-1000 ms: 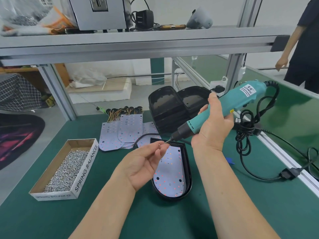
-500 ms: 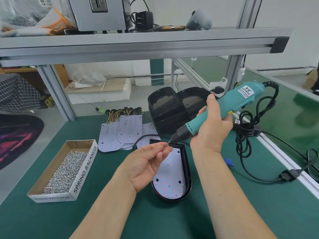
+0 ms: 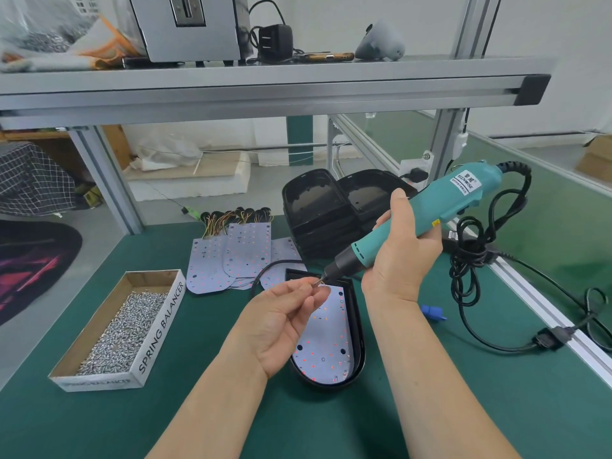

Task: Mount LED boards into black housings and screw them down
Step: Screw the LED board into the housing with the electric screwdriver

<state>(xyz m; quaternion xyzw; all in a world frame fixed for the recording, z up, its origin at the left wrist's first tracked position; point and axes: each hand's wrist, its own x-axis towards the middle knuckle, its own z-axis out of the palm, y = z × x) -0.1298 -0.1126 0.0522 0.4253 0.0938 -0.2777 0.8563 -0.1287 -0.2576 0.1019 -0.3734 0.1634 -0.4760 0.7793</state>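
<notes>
A black housing (image 3: 359,352) lies on the green mat in front of me with a white LED board (image 3: 328,342) seated inside it. My right hand (image 3: 400,256) grips a teal electric screwdriver (image 3: 430,210), tilted with its tip down to the left over the housing's far end. My left hand (image 3: 281,321), palm up, pinches a small screw (image 3: 316,283) at its fingertips, right against the driver's bit. Loose LED boards (image 3: 231,256) with wire bundles lie behind, beside stacked empty black housings (image 3: 318,207).
A cardboard box (image 3: 159,329) with several screws stands at the left. The screwdriver's black cable (image 3: 470,270) coils at the right, near the aluminium table rail (image 3: 546,313). A small blue part (image 3: 432,313) lies right of the housing. A shelf (image 3: 265,84) spans overhead.
Both hands stay almost in place; the screw at my left fingertips has come up against the driver's bit. The person at the far right has left the view.
</notes>
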